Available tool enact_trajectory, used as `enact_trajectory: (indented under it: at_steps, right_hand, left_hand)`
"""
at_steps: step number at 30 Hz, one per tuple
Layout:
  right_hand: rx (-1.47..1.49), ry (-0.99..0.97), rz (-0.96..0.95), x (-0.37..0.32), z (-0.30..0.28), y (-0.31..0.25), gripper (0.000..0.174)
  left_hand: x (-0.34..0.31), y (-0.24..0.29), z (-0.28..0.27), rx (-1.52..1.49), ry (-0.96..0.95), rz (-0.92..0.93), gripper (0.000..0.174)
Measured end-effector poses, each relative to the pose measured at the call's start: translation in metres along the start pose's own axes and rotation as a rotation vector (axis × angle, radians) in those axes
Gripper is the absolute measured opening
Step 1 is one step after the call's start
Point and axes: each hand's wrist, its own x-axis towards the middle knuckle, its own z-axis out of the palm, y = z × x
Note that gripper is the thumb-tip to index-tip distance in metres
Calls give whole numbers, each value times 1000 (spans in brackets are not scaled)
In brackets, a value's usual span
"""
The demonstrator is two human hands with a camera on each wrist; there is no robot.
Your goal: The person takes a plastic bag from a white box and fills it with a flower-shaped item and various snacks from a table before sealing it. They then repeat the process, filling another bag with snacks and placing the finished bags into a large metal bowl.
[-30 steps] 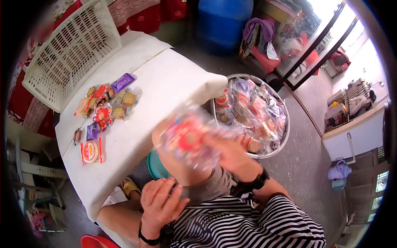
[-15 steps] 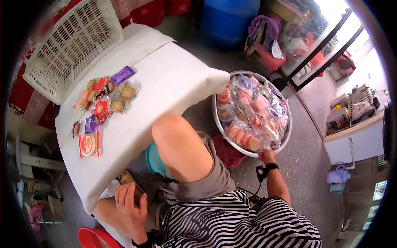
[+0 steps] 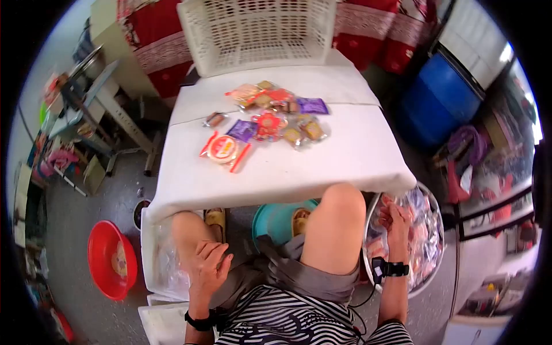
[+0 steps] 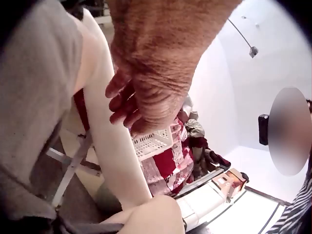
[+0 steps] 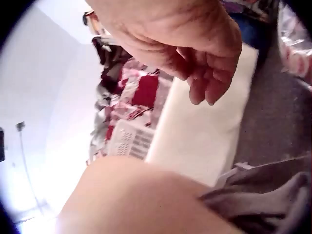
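Observation:
My right hand (image 3: 395, 221) is at the table-side edge of a metal basin (image 3: 441, 241), overlapping it in the head view. Its fingers are loosely bent with nothing held, as the right wrist view also shows. Filled clear snack bags (image 3: 424, 230) are heaped in that basin. Over my thigh hangs my left hand (image 3: 208, 267), relaxed and without anything in it. Loose wrapped snacks lie grouped on the white-covered table (image 3: 356, 141): a round biscuit pack (image 3: 223, 149), purple packets (image 3: 312, 106), a red flower-shaped pack (image 3: 268, 125) and small yellow-wrapped cakes (image 3: 310, 127).
A white plastic basket (image 3: 247, 26) stands tipped toward me at the table's far end. Below the table are a teal tub-like item (image 3: 267, 224) and a white crate (image 3: 150, 253) holding clear plastic. A red basin (image 3: 103, 261) sits left, a blue barrel (image 3: 434, 103) right.
My right hand held a clear bag of snacks, including a red flower-shaped pack; it has left that hand. The hand went to the basin's rim, then toward the table. The head view has turned left.

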Motion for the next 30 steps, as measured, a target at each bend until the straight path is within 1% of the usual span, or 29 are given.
enact_trajectory:
  at_steps: [2, 3, 4, 5, 6, 7, 9, 10, 11, 12, 13, 14, 15, 16, 17, 18, 21, 22, 23, 25, 26, 27, 29, 30]
  right_hand:
    - [20, -86, -206, -13, 43, -36, 23]
    - [15, -111, -211, -19, 61, -52, 23]
    - [-2, -158, -290, -25, 78, -66, 23]
    - [-17, -206, -367, -32, 94, -79, 24]
    - [-106, -211, -362, -40, 107, -91, 24]
    - [-114, -241, -358, -42, 121, -95, 24]
    - [-653, -376, -999, -46, 145, -99, 27]
    - [-748, -443, -981, -53, 155, -97, 33]
    - [-750, -484, -974, -48, 155, -90, 33]
    - [-917, -576, -1046, -39, 152, -83, 31]
    - [-1078, -670, -1123, -32, 152, -73, 30]
    - [-1090, -649, -1019, -43, 158, -80, 25]
    - [-1084, -695, -1014, -47, 160, -79, 25]
    - [-1097, -667, -1004, -46, 159, -78, 24]
    - [-1109, -638, -996, -44, 158, -78, 24]
    - [-1103, -675, -994, -43, 159, -78, 24]
    - [-1091, -710, -964, -41, 159, -80, 26]
    - [-1103, -698, -950, -40, 159, -80, 26]
    - [-1116, -684, -936, -41, 159, -79, 27]
    - [-1119, -705, -928, -40, 159, -79, 27]
    - [-1133, -692, -914, -38, 158, -78, 27]
    - [-1146, -679, -900, -36, 158, -77, 28]
    - [-1114, -716, -888, -36, 158, -77, 28]
    - [-1119, -709, -877, -37, 159, -78, 28]
  left_hand:
    - [-9, -7, -3, 6, 12, -28, 21]
    - [-13, -11, -4, 1, 1, -41, 20]
    - [-16, -14, -6, 10, 18, -57, 20]
    - [-19, -17, -8, -3, -5, -46, 19]
    - [-21, -20, -10, -16, -28, -39, 18]
    - [-24, -21, -12, -6, -16, -66, 18]
    - [-26, -20, -11, -60, 5, -100, 17]
    - [-28, -19, -11, -52, 13, -135, 17]
    - [-30, -19, -11, -61, 30, -123, 16]
    - [-33, -19, -11, -69, 46, -112, 15]
    - [-36, -22, -12, -56, 48, -152, 15]
    - [-40, -24, -13, -80, 92, -153, 14]
    - [-48, -27, -15, -103, 136, -152, 14]
    - [-57, -30, -17, -88, 140, -186, 14]
    - [-66, -33, -19, -102, 155, -252, 13]
    - [-76, -37, -21, -115, 172, -315, 13]
    - [-119, -55, -22, -51, 177, -389, 14]
    - [-135, -59, -20, -29, 153, -464, 11]
    - [-153, -64, -18, -18, 156, -481, 11]
    - [-189, -72, -10, 55, 15, -644, 8]
    - [-211, -78, -2, 28, -32, -739, 15]
    - [-230, -82, 5, 35, -28, -753, 15]
    - [-269, -87, 19, -7, -166, -917, 20]
    - [-287, -90, 27, -18, -154, -917, 21]
